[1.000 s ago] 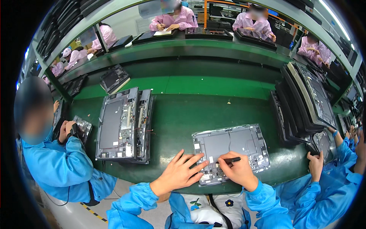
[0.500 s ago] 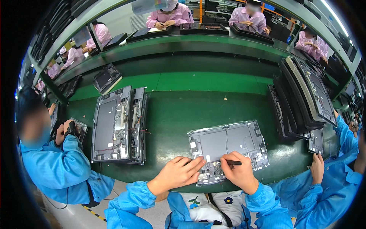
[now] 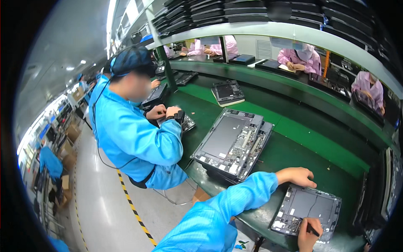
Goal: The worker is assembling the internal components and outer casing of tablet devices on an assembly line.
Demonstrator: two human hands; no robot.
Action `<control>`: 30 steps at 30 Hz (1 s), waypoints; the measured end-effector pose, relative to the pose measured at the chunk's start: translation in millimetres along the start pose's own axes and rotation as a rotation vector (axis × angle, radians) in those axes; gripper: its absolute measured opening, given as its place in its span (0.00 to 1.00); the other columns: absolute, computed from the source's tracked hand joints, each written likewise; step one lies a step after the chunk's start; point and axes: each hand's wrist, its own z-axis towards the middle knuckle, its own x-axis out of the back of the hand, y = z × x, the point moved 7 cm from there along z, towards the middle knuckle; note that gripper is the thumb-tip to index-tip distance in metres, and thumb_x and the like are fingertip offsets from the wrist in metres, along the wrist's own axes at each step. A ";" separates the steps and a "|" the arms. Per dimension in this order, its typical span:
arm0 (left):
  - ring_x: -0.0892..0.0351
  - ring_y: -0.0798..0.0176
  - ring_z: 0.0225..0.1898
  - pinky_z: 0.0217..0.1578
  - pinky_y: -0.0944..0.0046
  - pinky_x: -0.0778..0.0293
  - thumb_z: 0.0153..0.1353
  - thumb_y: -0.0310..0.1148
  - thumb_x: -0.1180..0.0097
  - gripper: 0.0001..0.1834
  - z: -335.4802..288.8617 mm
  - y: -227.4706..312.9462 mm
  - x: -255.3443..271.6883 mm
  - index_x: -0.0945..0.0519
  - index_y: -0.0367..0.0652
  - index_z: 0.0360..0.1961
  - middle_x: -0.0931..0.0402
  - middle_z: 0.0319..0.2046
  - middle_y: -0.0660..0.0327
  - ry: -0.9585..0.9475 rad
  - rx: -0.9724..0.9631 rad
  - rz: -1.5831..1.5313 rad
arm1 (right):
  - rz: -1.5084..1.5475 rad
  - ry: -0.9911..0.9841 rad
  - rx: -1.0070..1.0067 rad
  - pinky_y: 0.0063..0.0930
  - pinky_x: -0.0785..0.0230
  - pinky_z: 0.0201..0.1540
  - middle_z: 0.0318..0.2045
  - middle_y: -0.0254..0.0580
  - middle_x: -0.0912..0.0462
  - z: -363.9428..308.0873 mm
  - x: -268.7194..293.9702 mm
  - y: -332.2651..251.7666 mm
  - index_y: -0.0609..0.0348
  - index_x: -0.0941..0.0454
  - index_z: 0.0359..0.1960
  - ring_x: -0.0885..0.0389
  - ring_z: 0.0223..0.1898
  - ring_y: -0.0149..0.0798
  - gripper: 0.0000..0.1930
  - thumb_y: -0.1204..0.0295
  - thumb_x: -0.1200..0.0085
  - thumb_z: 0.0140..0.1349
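Observation:
On the green table lies an opened laptop or tablet chassis (image 3: 321,206), grey, with a thin cable down its middle and a circuit board along the near edge. My right hand (image 3: 309,233) is closed on a black pen-like tool (image 3: 312,229) over that board; the tool's tip is hidden. Just beyond the chassis's far left corner, my left hand (image 3: 297,177) hovers or rests over the table with its fingers loosely stretched and nothing in them. Left of it stands a stack of similar opened chassis (image 3: 222,134).
A co-worker in blue (image 3: 130,122) works close on my left. Further back lies a smaller stack of parts (image 3: 228,91). Dark panels stand upright at the right (image 3: 378,193). People in pink sit behind the shelf frame (image 3: 268,29).
The view has swung to the left. My left hand has left the near edge of the chassis and reached out past its far left corner. My right hand stays at the board with the tool.

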 end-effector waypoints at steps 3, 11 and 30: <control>0.16 0.59 0.34 0.36 0.57 0.23 0.59 0.58 0.34 0.31 -4.3 4.3 -23.5 0.11 0.34 0.40 0.13 0.32 0.51 -0.353 0.103 -0.067 | -0.008 0.054 0.106 0.38 0.28 0.37 0.29 0.49 0.17 5.5 -4.9 5.0 0.63 0.16 0.35 0.19 0.31 0.47 0.05 0.74 0.39 0.67; 0.15 0.55 0.34 0.35 0.54 0.23 0.55 0.49 0.28 0.28 21.6 -29.0 51.8 0.13 0.28 0.38 0.14 0.34 0.47 0.225 0.224 -0.341 | -0.007 0.109 0.054 0.36 0.24 0.40 0.34 0.49 0.16 6.3 56.9 28.6 0.65 0.17 0.36 0.18 0.34 0.47 0.03 0.78 0.40 0.68; 0.37 0.33 0.63 0.67 0.44 0.38 0.68 0.37 0.44 0.33 171.0 183.2 122.7 0.39 0.29 0.67 0.40 0.61 0.37 1.169 -0.510 -0.164 | 0.164 -0.074 -0.241 0.30 0.27 0.43 0.34 0.45 0.18 8.9 48.6 77.5 0.68 0.19 0.34 0.20 0.35 0.39 0.07 0.76 0.41 0.69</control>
